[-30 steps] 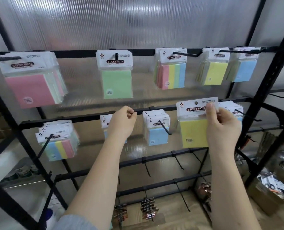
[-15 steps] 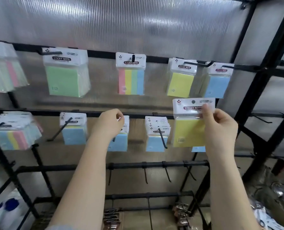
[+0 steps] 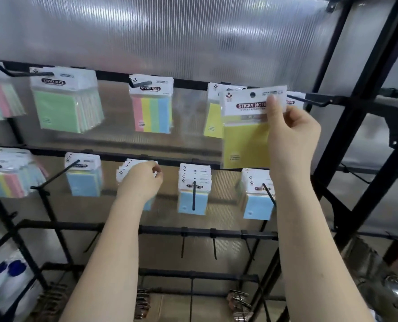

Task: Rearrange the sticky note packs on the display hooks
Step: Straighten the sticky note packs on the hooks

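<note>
head view. right hand (image 3: 291, 133) pinches the header card of a yellow pack (image 3: 245, 135), thumb over the card's right end, pack hanging free at right of centre frame. it sits in front of the yellow stack (image 3: 213, 117) on the top rail (image 3: 188, 82), its punched hole (image 3: 252, 94) just left of the thumb. the bare-looking hook (image 3: 314, 102) juts out to the right of the card; whether its tip is free of packs i cannot tell.

left hand (image 3: 142, 180) is curled at the header of a blue stack (image 3: 135, 168) on the middle rail, centre frame; fingers closed on that card, so it seems, though the grip itself is hidden behind the knuckles.

to hang well, as i judge it: keep the card square to the hook tip, line the hole with the tip, slide on along the wire, not across it. pinch beside the hole, never over it. let the thin sleeve swing; don't crush the pad.

against the earlier frames: the yellow pack has risen from the middle row to top-rail height. the left hand stays at the middle rail. the view has tilted up and swung right; the rows sit lower and further left in frame.
</note>
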Tool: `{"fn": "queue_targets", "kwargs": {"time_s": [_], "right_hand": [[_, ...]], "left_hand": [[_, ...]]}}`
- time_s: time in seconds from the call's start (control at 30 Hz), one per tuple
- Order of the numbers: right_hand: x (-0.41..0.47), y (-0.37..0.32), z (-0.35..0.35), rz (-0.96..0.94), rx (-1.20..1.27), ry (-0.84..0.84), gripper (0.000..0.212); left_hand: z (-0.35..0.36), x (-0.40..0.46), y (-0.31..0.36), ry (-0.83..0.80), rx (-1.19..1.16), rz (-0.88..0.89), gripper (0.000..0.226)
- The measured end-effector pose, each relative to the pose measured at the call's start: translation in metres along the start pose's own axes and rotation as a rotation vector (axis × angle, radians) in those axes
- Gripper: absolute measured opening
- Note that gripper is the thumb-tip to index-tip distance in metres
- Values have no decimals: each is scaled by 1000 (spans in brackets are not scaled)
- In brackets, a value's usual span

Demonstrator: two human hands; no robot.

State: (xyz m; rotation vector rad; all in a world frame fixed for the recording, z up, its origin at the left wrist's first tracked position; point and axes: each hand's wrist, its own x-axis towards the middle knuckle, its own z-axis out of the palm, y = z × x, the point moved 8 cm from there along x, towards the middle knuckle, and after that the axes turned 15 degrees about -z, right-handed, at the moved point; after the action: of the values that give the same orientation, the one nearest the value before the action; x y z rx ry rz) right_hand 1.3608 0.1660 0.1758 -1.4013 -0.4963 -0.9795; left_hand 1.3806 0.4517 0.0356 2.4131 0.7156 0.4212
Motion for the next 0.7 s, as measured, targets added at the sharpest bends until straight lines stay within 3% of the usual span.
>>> {"fn": "queue_targets", "kwargs": {"time_s": [0.33,0.7], "right_hand": [[10,9,20,-19,-49,2,54],[12,22,21,22,-1,101,52]], "left_hand": [[-5,14,12,23,-33,25,18],[3,25,12,-12,13,50,20]]}}
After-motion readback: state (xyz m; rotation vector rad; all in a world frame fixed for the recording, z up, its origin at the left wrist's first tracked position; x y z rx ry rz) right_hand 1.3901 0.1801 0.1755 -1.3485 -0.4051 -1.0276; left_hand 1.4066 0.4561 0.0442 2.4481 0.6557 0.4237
